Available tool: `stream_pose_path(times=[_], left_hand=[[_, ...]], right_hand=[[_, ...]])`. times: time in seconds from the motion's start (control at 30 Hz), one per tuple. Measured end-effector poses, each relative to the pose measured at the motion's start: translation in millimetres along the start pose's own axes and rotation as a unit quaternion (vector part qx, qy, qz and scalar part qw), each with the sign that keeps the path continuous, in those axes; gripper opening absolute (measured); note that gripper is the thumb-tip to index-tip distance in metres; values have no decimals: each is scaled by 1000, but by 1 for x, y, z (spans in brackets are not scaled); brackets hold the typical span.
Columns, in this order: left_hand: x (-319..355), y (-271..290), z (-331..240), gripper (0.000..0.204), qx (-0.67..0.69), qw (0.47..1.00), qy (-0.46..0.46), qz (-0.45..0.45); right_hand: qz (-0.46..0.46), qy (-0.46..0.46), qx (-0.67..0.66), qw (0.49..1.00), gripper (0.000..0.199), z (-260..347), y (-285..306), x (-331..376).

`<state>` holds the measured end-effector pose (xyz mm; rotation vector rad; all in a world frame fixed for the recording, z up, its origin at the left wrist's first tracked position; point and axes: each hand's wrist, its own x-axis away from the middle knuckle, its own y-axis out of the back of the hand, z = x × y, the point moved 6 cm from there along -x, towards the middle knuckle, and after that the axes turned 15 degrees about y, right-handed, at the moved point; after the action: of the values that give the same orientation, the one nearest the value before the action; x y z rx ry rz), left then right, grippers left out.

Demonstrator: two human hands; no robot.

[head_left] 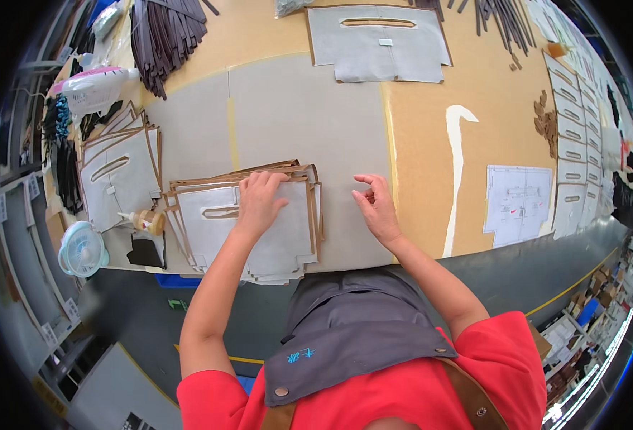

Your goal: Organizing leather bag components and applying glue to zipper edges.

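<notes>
My left hand [257, 204] rests on a stack of grey-white panels with brown edges [277, 240], near the table's front edge. Its fingers lie over the upper edge of the top panel, and the thumb is spread to the right. That panel has a narrow framed slot [218, 213], partly next to my wrist. To the right of the stack, my right hand [379, 211] is just above the grey mat [345, 143]. Its thumb and forefinger are apart, with nothing visible between them, and the other fingers are curled.
A second panel stack [119, 172], a glue bottle [148, 221] and a small blue fan [83, 249] stand at the left. Dark strips [166, 36] lie at the far left. One panel [377, 46] lies at the back; a drawing sheet [518, 202] and a panel row [571, 143] are right.
</notes>
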<state>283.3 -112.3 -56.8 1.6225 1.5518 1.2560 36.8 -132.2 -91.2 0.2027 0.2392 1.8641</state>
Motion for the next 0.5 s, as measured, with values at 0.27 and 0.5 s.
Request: stream_pose_path(times=[0.27, 0.5], left_hand=[[-8, 2, 6, 51, -21, 1000, 15, 15], [-4, 4, 10, 34, 0, 999, -27, -27]], right_hand=[[-16, 30, -19, 999, 27, 2, -34, 31], [4, 34, -14, 999, 33, 15, -47, 46]])
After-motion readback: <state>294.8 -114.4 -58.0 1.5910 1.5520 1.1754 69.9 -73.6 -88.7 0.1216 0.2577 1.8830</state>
